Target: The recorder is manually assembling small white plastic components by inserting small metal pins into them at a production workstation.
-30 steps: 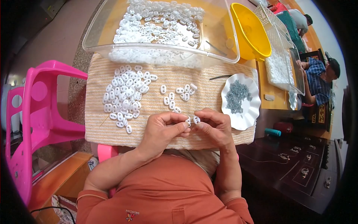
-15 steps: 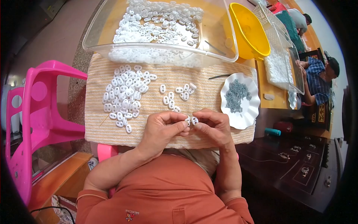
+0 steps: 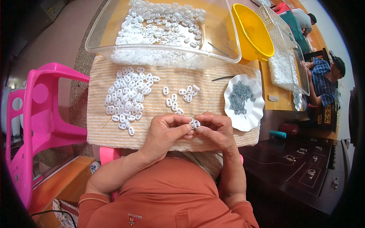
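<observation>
Since the earlier frame, we see the right hand (image 3: 216, 130) has brought its two-holed white piece (image 3: 196, 124) leftward, close against the mostly hidden white piece pinched in the left hand (image 3: 164, 131); both grasp by fingertips, above the striped cloth (image 3: 110, 140). We'd judge both light, stiff, slippery: grip rims. Beyond: loose white pieces (image 3: 174, 104), fluted plate (image 3: 251, 122).

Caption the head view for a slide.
Left hand and right hand hold white oval two-holed pieces over a striped beige cloth.
</observation>
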